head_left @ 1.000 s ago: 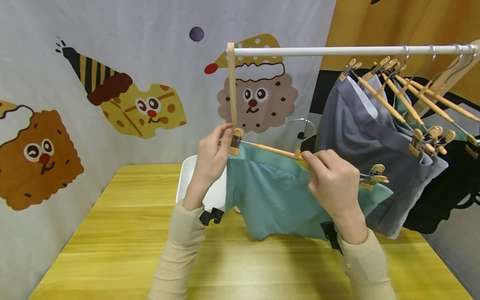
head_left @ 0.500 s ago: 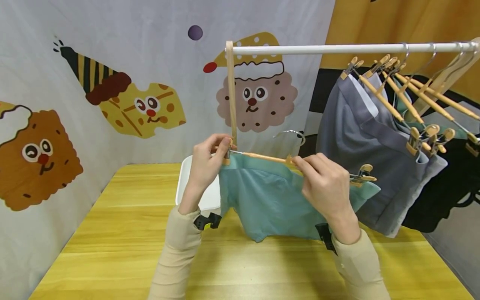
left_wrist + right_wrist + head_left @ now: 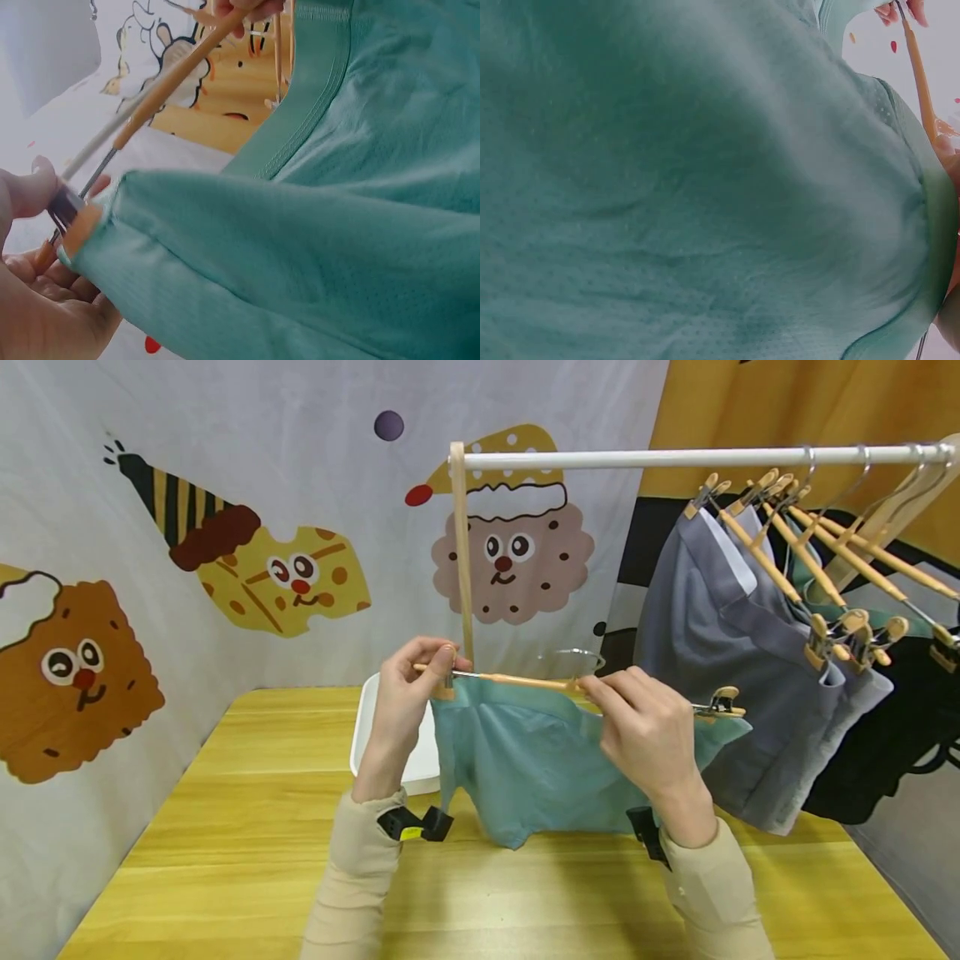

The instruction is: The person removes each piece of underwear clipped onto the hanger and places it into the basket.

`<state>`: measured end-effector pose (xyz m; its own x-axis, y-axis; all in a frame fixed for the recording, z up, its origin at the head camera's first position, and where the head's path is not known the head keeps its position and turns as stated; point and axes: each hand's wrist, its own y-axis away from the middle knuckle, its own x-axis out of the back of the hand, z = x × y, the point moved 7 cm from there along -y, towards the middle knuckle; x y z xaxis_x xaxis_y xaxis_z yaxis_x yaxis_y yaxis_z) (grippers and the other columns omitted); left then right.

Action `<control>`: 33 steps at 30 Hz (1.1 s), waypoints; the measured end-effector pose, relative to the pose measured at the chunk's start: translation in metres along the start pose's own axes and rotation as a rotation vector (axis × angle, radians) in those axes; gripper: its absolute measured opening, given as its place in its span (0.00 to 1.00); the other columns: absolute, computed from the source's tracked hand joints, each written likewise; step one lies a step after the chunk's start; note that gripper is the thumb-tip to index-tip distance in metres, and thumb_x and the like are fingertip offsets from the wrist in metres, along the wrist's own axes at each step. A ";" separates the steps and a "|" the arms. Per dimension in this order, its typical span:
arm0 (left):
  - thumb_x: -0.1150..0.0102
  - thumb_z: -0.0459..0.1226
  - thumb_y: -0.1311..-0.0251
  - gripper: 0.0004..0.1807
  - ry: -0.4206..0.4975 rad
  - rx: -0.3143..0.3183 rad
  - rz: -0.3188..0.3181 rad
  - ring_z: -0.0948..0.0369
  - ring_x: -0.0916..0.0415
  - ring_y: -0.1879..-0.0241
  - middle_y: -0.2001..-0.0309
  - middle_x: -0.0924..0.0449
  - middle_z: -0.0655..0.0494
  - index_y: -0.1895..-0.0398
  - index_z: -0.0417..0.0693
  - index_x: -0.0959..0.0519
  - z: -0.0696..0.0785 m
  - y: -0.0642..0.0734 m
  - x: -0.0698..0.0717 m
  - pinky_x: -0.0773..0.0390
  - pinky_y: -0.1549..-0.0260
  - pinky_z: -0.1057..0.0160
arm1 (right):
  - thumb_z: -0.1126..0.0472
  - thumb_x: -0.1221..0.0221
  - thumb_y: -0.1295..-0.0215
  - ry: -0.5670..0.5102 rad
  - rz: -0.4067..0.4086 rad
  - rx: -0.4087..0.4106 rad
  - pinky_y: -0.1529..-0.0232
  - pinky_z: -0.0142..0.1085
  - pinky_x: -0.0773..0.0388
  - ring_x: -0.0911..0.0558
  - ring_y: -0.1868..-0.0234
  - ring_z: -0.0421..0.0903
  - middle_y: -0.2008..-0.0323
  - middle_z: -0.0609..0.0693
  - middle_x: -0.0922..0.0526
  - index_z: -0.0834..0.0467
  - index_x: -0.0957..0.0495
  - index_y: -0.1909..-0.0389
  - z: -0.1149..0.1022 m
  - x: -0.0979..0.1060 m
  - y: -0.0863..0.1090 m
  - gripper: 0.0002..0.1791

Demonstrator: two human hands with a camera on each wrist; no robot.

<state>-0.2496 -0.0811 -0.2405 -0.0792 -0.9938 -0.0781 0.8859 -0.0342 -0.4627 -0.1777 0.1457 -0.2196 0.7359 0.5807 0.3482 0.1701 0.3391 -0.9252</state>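
— What have your hands got?

— My left hand (image 3: 408,689) pinches the clip (image 3: 71,217) at the near end of the hanger (image 3: 517,680), squeezing it where the corner of the green shorts (image 3: 525,760) sits. My right hand (image 3: 645,727) is curled round the hanger's bar, holding it level; the far clip (image 3: 720,702) sticks out just past it.

— How would you do it well?

— I judge the waistband should lie flat in the clip, not bunched.

— Any room to move?

— The post (image 3: 462,552) stands just behind my left hand, the white tub (image 3: 367,727) below it. The rail (image 3: 675,458) overhead is bare above me; the hung grey shorts (image 3: 720,635) crowd my right.
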 end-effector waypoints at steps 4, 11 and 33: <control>0.47 0.31 0.35 0.05 0.002 -0.016 0.045 0.67 0.20 0.65 0.74 0.16 0.70 0.63 0.43 0.21 0.006 0.004 -0.001 0.26 0.58 0.67 | 0.78 0.52 0.47 0.000 0.015 -0.003 0.82 0.40 0.35 0.27 0.80 0.52 0.79 0.56 0.21 0.65 0.17 0.70 -0.001 0.001 -0.001 0.15; 0.44 0.33 0.36 0.11 -0.043 -0.049 0.139 0.67 0.20 0.60 0.76 0.17 0.74 0.61 0.30 0.20 0.009 0.008 0.001 0.25 0.54 0.68 | 0.78 0.52 0.46 0.000 0.002 0.004 0.83 0.39 0.35 0.27 0.80 0.52 0.79 0.56 0.21 0.64 0.15 0.67 -0.002 0.002 -0.002 0.17; 0.43 0.27 0.39 0.06 0.057 -0.108 0.193 0.68 0.18 0.64 0.79 0.16 0.69 0.65 0.32 0.17 0.018 0.015 0.005 0.23 0.58 0.69 | 0.80 0.50 0.50 -0.065 -0.009 -0.037 0.82 0.40 0.36 0.27 0.80 0.50 0.80 0.56 0.21 0.65 0.15 0.67 -0.003 0.001 -0.004 0.17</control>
<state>-0.2284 -0.0885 -0.2317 0.0588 -0.9732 -0.2224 0.8331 0.1706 -0.5262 -0.1753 0.1425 -0.2164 0.6900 0.6254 0.3644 0.2016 0.3175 -0.9266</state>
